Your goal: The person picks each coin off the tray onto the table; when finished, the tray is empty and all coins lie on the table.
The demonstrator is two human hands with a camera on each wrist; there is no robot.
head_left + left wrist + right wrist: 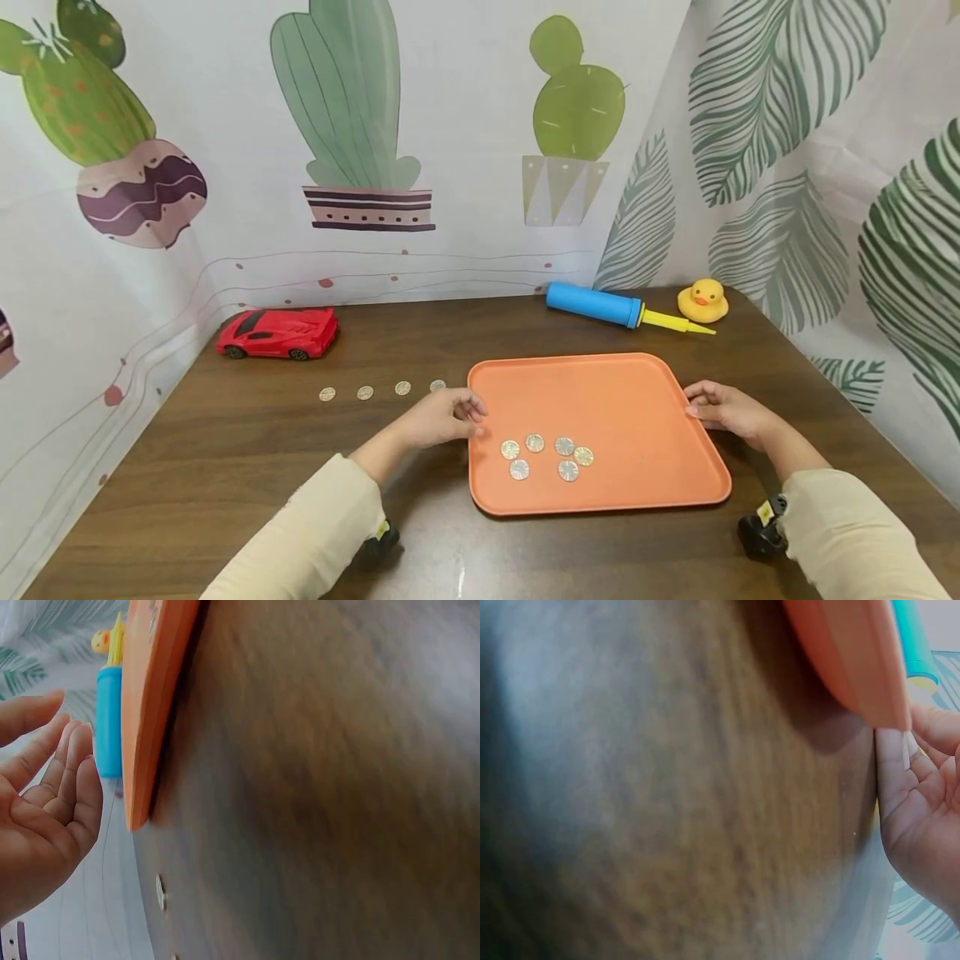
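An orange tray (637, 433) is on the brown table, with several gold and silver coins (567, 471) lying flat in its front left part. My right hand (731, 411) pinches the tray's right rim, thumb on top and fingers beneath; the right wrist view shows the tray corner (855, 660) at that hand. At the opposite rim, my left hand (442, 415) hovers with loosely bent fingers. Nothing is between its thumb and fingers (90, 795) in the left wrist view, where they appear apart from the tray.
Several coins (365, 392) form a row left of the tray. A red toy car (281, 333) stands at the back left. Behind the tray lies a blue hand pump (596, 305) with a yellow nozzle, beside a yellow rubber duck (703, 302). A printed cloth (472, 167) hangs behind the table.
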